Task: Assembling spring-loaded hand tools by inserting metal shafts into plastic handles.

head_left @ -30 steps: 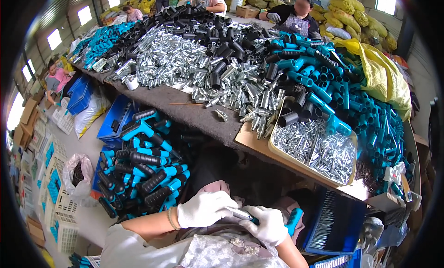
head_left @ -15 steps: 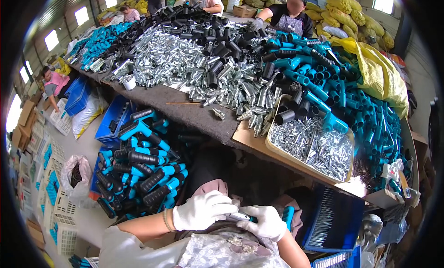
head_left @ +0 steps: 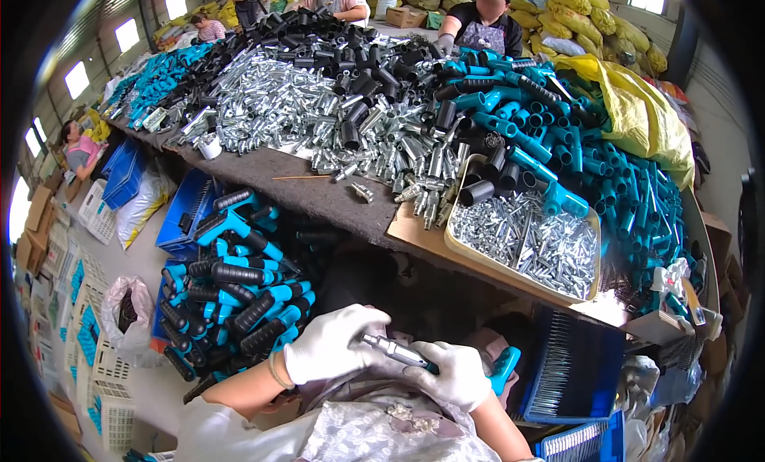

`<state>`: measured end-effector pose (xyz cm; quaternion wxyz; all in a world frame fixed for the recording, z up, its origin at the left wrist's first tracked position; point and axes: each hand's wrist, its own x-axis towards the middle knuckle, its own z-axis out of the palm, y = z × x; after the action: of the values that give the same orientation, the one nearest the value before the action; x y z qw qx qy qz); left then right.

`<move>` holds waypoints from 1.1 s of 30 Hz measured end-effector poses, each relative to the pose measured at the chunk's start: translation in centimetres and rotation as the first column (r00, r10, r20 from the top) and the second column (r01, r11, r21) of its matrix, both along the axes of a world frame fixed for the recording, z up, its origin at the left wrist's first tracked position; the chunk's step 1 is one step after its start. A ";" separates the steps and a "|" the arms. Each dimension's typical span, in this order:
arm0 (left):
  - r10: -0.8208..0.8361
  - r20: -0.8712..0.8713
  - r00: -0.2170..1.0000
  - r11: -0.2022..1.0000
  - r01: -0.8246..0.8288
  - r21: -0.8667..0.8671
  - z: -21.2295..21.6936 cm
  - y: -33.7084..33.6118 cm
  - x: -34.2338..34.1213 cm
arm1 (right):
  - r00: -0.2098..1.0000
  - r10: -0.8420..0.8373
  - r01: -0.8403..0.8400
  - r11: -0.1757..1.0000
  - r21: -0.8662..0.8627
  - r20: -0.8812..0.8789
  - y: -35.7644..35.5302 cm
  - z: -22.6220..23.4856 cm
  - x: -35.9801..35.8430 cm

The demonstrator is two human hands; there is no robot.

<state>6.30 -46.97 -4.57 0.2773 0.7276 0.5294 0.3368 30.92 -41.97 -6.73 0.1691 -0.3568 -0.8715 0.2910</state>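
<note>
A tool with a silver metal barrel (head_left: 398,353) and a teal handle (head_left: 504,369) lies across my lap, between my two gloved hands. My right hand (head_left: 454,376), in a white glove, is closed round its middle, where the barrel meets the teal part. The glove hides part of the tool there. My left hand (head_left: 336,344), also gloved in white, is curled at the barrel's narrow tip, with the tip between thumb and fingers. To the left of my lap is a heap of teal tools with black ribbed grips (head_left: 247,275).
Ahead stands a table (head_left: 263,169) piled with silver metal fittings (head_left: 279,95), black sleeves and teal parts (head_left: 558,135). A tray of small metal pins (head_left: 522,243) sits at its near edge. Blue bins (head_left: 586,374) flank me. Co-workers are at the table's far side.
My left hand has shifted left and up, and more of the silver barrel shows between my hands. The whole view has moved slightly. A person at far left has straightened up.
</note>
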 end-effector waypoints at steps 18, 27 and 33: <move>-0.148 -0.201 0.968 0.893 0.218 0.393 -1.0 -0.1 1.1 | 0.999 0.020 -0.018 0.999 0.046 -0.048 -0.1 -0.7 0.4; -0.227 -0.103 0.968 0.874 0.249 0.418 -1.6 1.1 0.7 | 0.999 0.037 -0.036 0.999 0.037 -0.022 0.9 0.1 0.7; -0.002 0.244 0.970 0.977 0.054 -0.208 -1.8 1.2 1.3 | 0.995 -0.052 0.036 0.980 0.198 0.079 0.2 0.1 0.2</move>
<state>7.56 -45.77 -6.38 0.4209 0.6545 0.5141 0.3607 31.13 -41.77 -6.61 0.1729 -0.3695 -0.8941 0.1846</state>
